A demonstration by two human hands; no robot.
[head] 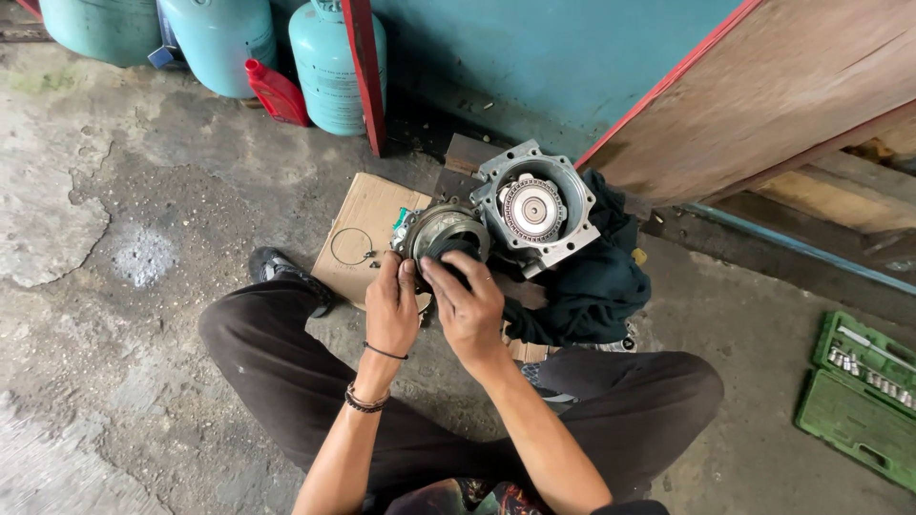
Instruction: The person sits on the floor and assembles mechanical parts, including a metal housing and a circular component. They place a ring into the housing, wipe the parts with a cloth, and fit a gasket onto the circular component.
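Hands are meeting over a round metal housing (441, 232) that is lying on a sheet of cardboard (367, 217) on the concrete floor (114, 315): the left hand (392, 306) is gripping its near rim, while the right hand (467, 303) is pressing a dark cloth (450, 252) into its opening. Just beside the housing, a larger square aluminium casing (575, 217) with a ribbed disc inside is resting on a dark garment (596, 277). A thin wire ring (351, 246) is lying on the cardboard. Farther off, teal gas cylinders (329, 67) are standing by the wall, and a green socket set (859, 396) is lying open at the right.
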